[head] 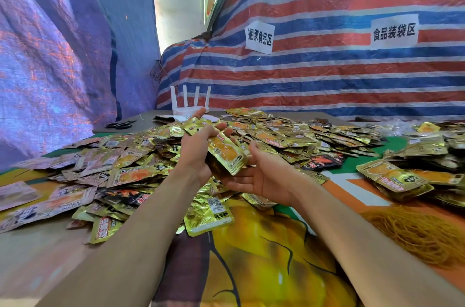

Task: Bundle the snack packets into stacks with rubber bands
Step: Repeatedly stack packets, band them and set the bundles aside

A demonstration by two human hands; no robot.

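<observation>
Striped tarp (327, 72) hangs behind the table (30, 256). A bluish sheet (63, 55) closes off the left side, and a printed cloth (264, 243) covers the tabletop.

My left hand (198, 153) is raised over the middle of the table, with fingers and thumb curled round a stack (227, 153) of gold packets. The stack is tilted, its lower end toward me. My right hand (266, 177) lies palm up just beneath that lower end, fingers relaxed and thumb at the stack's edge, so it cups rather than grips. I see no band round the stack, though my fingers hide part of it.

Loose packets (289, 135) cover most of the table, from the left edge across the middle to the far edge, heaped and unsorted. A heap of rubber bands (415, 238) lies at the right edge, well apart from both hands. Beyond it, also near the right edge, are a few neater piles (395, 178), and I cannot tell whether they are banded. A white router (188, 108) and scissors (120, 125) sit toward the far left corner.

My reading is that the job is at an early stage. One stack is gathered but not yet bound, and the bulk of the packets looks untouched. What remains is to fetch a band with the right hand, wrap this stack, set it aside, and repeat many times.
</observation>
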